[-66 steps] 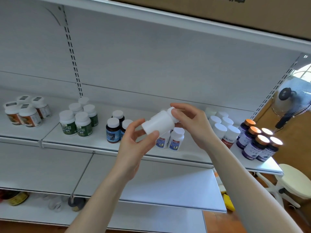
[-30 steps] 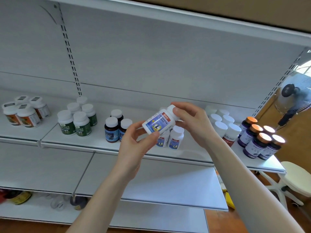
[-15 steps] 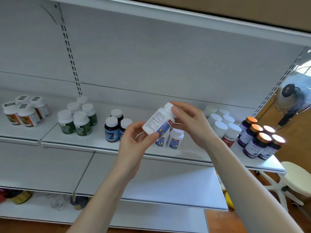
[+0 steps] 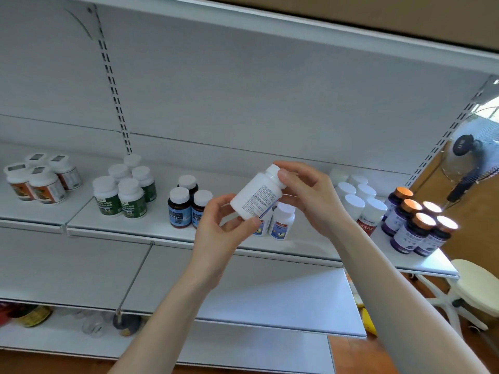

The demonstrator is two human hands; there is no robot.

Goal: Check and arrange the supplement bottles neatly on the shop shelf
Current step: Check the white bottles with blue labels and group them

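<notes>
While it hangs tilted in front of the shelf (image 4: 156,220), cap up and to the right, the white bottle (image 4: 256,198) shows its fine print; the left grip (image 4: 218,236) pinches its base and the right grip (image 4: 310,198) its cap. Blue-label bottles (image 4: 282,225) stand on the shelf just behind, brown bottles (image 4: 179,209) to their left
</notes>
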